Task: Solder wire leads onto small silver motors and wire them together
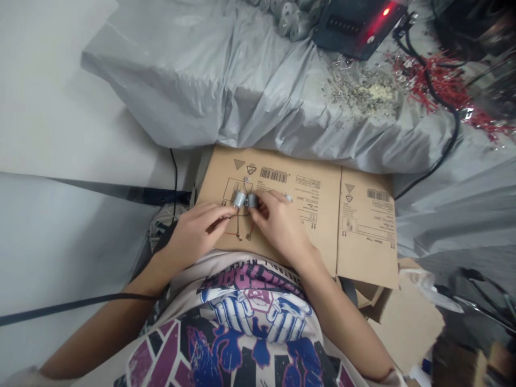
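My left hand (pixel 197 231) pinches a small silver cylindrical motor (pixel 239 199) with thin red and dark wires hanging below it. My right hand (pixel 276 220) pinches a second small grey motor (pixel 252 200), held end to end against the first. Both hands rest over a flattened cardboard box (pixel 322 215) lying across my lap. Loose wire ends with metal tips (pixel 244 235) dangle between my hands onto the cardboard.
Grey plastic sheeting (pixel 242 97) covers the surface beyond the cardboard. On it lie a dark device with a red light (pixel 358 27), a heap of grey motors (pixel 290 16), metal scraps (pixel 363 91), red wire clippings (pixel 443 80) and a black cable (pixel 439 150).
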Tool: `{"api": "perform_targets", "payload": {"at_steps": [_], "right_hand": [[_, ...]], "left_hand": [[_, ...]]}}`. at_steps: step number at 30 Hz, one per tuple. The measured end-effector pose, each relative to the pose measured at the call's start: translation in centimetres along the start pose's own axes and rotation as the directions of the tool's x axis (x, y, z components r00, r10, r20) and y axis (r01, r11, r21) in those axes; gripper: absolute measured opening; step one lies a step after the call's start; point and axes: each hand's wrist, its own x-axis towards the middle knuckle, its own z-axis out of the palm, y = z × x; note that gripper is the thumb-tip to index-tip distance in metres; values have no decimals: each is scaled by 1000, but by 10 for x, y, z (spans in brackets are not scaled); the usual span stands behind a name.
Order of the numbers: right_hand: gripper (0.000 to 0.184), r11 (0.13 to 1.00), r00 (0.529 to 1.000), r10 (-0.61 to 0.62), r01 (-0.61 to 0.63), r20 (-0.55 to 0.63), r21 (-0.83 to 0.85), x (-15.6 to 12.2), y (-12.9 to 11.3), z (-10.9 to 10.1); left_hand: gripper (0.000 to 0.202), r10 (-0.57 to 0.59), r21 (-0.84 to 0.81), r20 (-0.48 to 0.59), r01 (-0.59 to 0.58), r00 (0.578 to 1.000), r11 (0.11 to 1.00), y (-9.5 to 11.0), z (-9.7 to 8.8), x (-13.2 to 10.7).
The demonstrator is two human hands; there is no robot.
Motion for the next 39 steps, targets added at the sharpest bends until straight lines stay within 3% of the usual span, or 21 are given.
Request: {"api": "perform_targets", "payload": {"at_steps": [7, 14, 23, 39], "right_hand": [[31, 1000, 1000, -6, 6, -4, -1, -1, 2, 0], [29, 1000, 1000, -1, 1, -4, -12, -1, 1, 0], [30, 1000, 1000, 14, -14, 14, -16, 1, 0, -1], [34, 1000, 1000, 1, -1, 16, 29, -1, 1, -4]], "left_hand": [[15, 69, 79, 88, -76, 994, 994, -2, -3, -2], [13, 0, 171, 98, -17, 995, 985, 8, -5, -9], [17, -5, 131, 221, -24, 975, 991, 12, -15, -3], [20, 42, 116, 243, -72, 969, 991, 17, -19, 1]]}}
